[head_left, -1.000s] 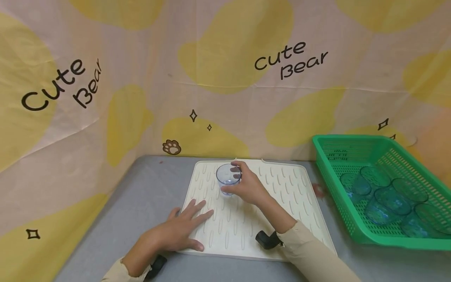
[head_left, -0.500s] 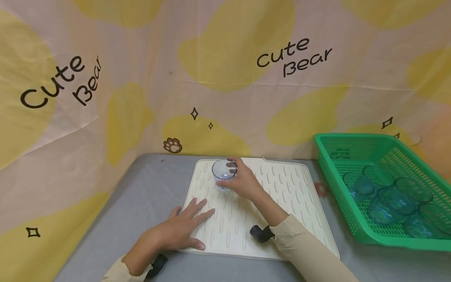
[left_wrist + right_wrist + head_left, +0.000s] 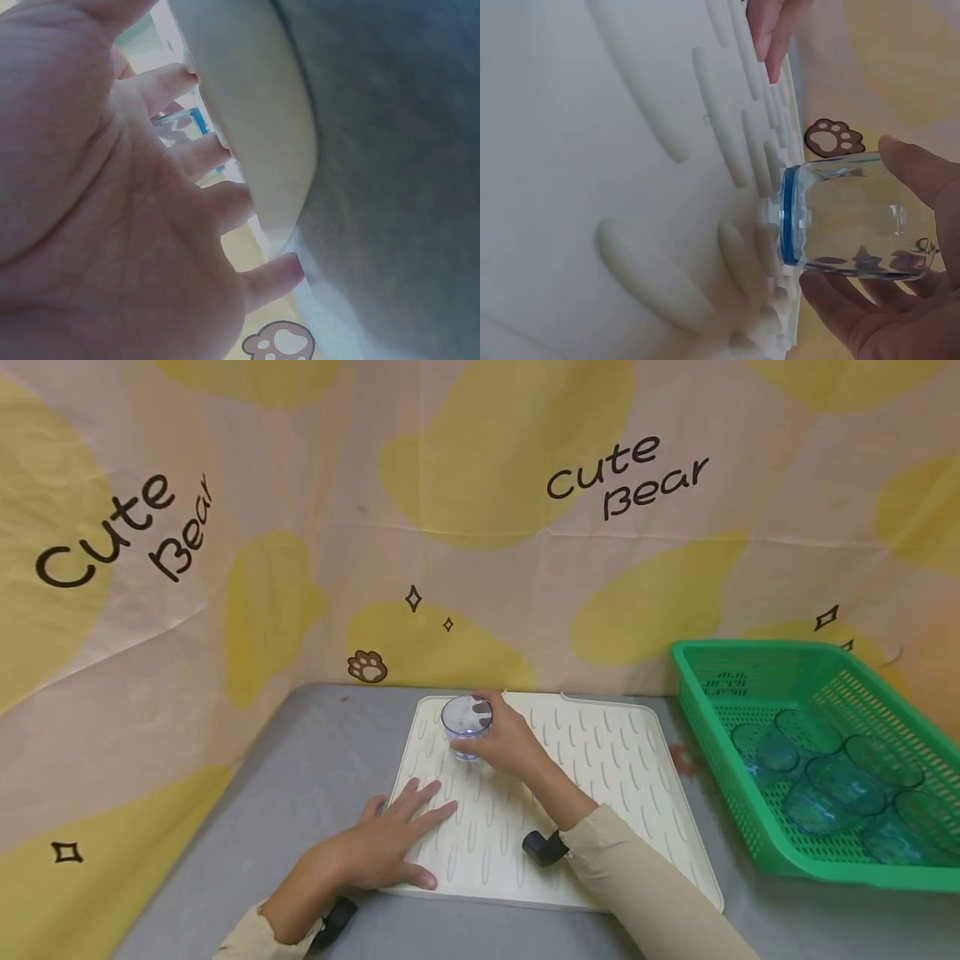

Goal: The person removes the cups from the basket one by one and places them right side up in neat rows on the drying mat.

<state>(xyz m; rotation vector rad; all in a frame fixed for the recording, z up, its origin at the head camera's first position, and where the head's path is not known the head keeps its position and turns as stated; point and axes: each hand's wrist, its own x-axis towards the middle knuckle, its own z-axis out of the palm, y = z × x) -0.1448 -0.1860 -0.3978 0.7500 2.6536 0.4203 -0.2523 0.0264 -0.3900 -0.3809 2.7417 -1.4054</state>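
Observation:
My right hand [image 3: 512, 739] grips a clear drinking glass [image 3: 461, 720] from its right side, thumb in front and fingers behind. The glass stands upright over the back left part of a cream ridged drying mat [image 3: 600, 777]. Seen from the right wrist, the thick blue base [image 3: 788, 217] is right at the mat's ridges. My left hand [image 3: 386, 852] rests with spread fingers on the mat's front left edge. In the left wrist view its fingertips [image 3: 281, 270] lie along the mat's edge.
A green plastic basket [image 3: 708, 752] to the right of the mat holds several clear glasses [image 3: 832, 789]. Grey cloth [image 3: 277, 785] covers the table. Behind and to the left hangs a yellow-patterned curtain [image 3: 480, 477].
My right hand has carried the glass a little left and back over the mat. The left hand stays in place on the mat's edge.

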